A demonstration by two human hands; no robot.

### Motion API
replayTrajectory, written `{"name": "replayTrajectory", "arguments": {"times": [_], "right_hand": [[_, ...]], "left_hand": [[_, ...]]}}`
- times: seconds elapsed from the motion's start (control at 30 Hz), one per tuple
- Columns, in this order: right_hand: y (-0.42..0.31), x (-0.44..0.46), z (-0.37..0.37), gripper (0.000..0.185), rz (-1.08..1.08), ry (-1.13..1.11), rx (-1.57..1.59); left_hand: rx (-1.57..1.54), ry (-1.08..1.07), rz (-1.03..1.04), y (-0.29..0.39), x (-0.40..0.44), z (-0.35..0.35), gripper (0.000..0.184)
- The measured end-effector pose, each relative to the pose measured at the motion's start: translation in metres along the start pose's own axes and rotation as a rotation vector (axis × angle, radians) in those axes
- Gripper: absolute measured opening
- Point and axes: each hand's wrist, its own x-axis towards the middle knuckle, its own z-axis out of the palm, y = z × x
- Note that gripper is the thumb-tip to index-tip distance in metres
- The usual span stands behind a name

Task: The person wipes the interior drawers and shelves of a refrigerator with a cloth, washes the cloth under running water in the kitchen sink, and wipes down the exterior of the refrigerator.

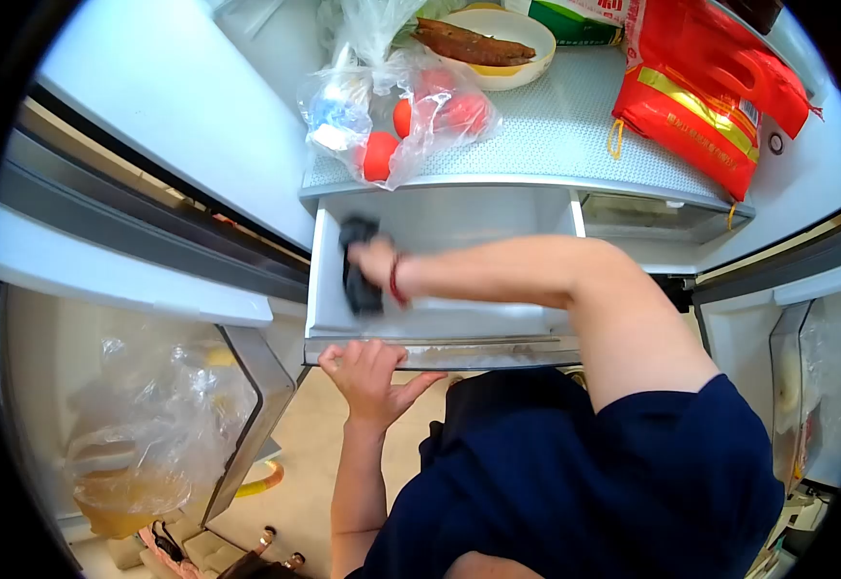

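Note:
Inside the pulled-out white fridge drawer [478, 217], my right hand [372, 262] presses a dark cloth [361, 289] near the left inner wall. Motion blurs both the hand and the cloth, whose lower end touches or nearly touches the drawer floor. My right arm reaches across the drawer from the right, a red band at its wrist. My left hand [370, 381] has its fingers hooked over the drawer's front edge [478, 353], on the left part, with the thumb stretched out to the right below it.
On the shelf [556, 145] above lie a knotted plastic bag [411, 116] with red items, a bowl [536, 68] holding a brown root-like item, and a red package [695, 106]. Open fridge doors flank both sides; a bagged item [141, 463] sits in the left door.

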Motion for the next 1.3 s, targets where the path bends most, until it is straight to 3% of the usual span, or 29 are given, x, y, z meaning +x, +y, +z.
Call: {"name": "replayTrajectory", "arguments": {"times": [0.1, 0.17, 0.33, 0.37, 0.43, 0.57, 0.6, 0.63, 0.7, 0.73, 0.77, 0.83, 0.9, 0.97, 1.0, 1.03, 1.07, 1.1, 1.13, 1.2, 1.27, 1.3], "right_hand": [[0.031, -0.056, 0.033, 0.053, -0.009, -0.196, -0.087], [0.028, -0.041, 0.033, 0.052, 0.061, -0.099, -0.029], [-0.009, 0.032, -0.019, 0.031, -0.146, 0.304, -0.06], [0.011, 0.08, -0.025, 0.032, -0.293, 0.396, -0.289], [0.018, 0.138, -0.057, 0.036, -0.499, 0.216, -0.953], [0.033, 0.125, -0.086, 0.036, -0.609, 0.346, -0.985], [0.043, 0.129, -0.083, 0.028, -0.711, 0.426, -1.087], [0.016, 0.103, -0.081, 0.026, -0.406, 0.231, -1.146], [0.018, 0.089, -0.08, 0.026, -0.672, 0.233, -1.113], [0.03, 0.077, -0.081, 0.03, -0.873, 0.127, -1.226], [0.011, 0.031, -0.071, 0.035, -0.658, -0.074, -1.267], [0.045, 0.004, -0.072, 0.032, -1.256, -0.236, -1.161], [0.042, 0.014, -0.081, 0.036, -1.353, -0.317, -1.163], [0.03, 0.044, -0.097, 0.038, -1.043, -0.345, -1.339], [0.029, 0.06, -0.118, 0.036, -1.021, -0.171, -1.291], [0.01, 0.052, -0.135, 0.034, -0.795, -0.109, -1.441], [0.02, 0.066, -0.154, 0.037, -0.642, 0.141, -1.381], [0.007, 0.056, -0.162, 0.04, -0.451, 0.222, -1.679], [0.029, 0.07, -0.177, 0.043, -0.458, 0.291, -1.712], [0.039, 0.058, -0.184, 0.052, -0.193, 0.239, -1.808], [0.013, 0.034, -0.185, 0.075, 0.227, -0.131, -1.862], [0.026, 0.032, -0.189, 0.067, 0.284, -0.176, -1.919]], "left_hand": [[-0.01, 0.02, 0.011, 0.001, 0.006, 0.001, 0.047], [-0.02, 0.025, 0.003, -0.001, 0.005, 0.0, 0.047], [-0.013, 0.015, -0.009, -0.003, 0.002, 0.0, 0.049], [-0.01, 0.014, -0.016, -0.004, 0.003, 0.0, 0.049], [-0.004, 0.009, -0.02, -0.005, 0.002, -0.001, 0.049], [-0.01, 0.019, -0.03, -0.007, 0.005, -0.001, 0.049], [-0.015, 0.028, -0.035, -0.007, 0.004, 0.001, 0.049], [-0.022, 0.037, -0.043, -0.007, 0.003, 0.002, 0.049], [-0.028, 0.052, -0.047, -0.008, 0.002, 0.002, 0.049], [-0.031, 0.055, -0.051, -0.007, 0.002, 0.002, 0.05], [-0.035, 0.059, -0.05, -0.007, 0.001, 0.002, 0.051], [-0.056, 0.09, -0.049, -0.006, 0.0, 0.003, 0.05], [-0.06, 0.115, -0.053, -0.006, 0.0, 0.003, 0.05], [-0.076, 0.099, -0.047, -0.007, 0.001, -0.002, 0.05], [-0.087, 0.087, -0.047, -0.007, 0.001, -0.003, 0.05], [-0.072, 0.099, -0.049, -0.008, 0.0, -0.003, 0.05], [-0.063, 0.106, -0.049, -0.008, 0.0, -0.003, 0.05], [-0.062, 0.109, -0.044, -0.007, 0.0, -0.002, 0.05], [-0.057, 0.104, -0.049, -0.007, 0.0, -0.001, 0.05], [-0.052, 0.089, -0.055, -0.008, -0.001, -0.001, 0.05], [-0.056, 0.097, -0.054, -0.007, -0.001, -0.001, 0.051], [-0.056, 0.104, -0.055, -0.007, -0.001, -0.001, 0.051]]}}
